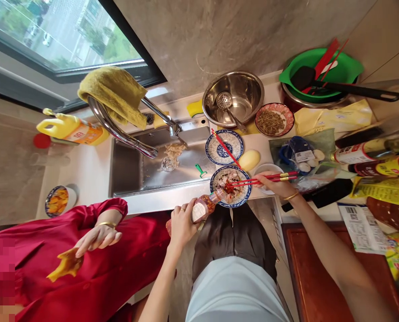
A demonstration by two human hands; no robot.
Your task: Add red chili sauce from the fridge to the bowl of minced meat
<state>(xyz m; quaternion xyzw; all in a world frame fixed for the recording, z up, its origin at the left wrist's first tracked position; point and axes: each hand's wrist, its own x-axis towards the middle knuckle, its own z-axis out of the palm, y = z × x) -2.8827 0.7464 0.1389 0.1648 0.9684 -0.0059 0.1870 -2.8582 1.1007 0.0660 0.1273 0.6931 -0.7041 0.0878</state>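
My left hand (pixel 182 223) is wrapped round a glass bottle of red chilli sauce (pixel 204 208), tilted with its neck over the rim of a blue-and-white bowl (pixel 231 201). Inside the bowl lies pale chopped meat (pixel 235 179) with dark bits and a red patch of sauce. Between the fingers of my right hand (pixel 275 184) are red chopsticks (pixel 249 182), their tips in the red patch. A potato-like yellow oval (pixel 249 159) rests just behind the bowl, beside a patterned plate (pixel 214 150) that has another pair of red chopsticks across it.
A co-worker in red (pixel 119 259) stands at left, holding a piece of food (pixel 67 264). The sink (pixel 129 179) contains scraps and a green peeler (pixel 201 170). Behind are a steel basin (pixel 209 96) and a green colander (pixel 350 67). Bottles, a black cleaver-like blade (pixel 333 192) and a cutting board (pixel 320 268) lie right.
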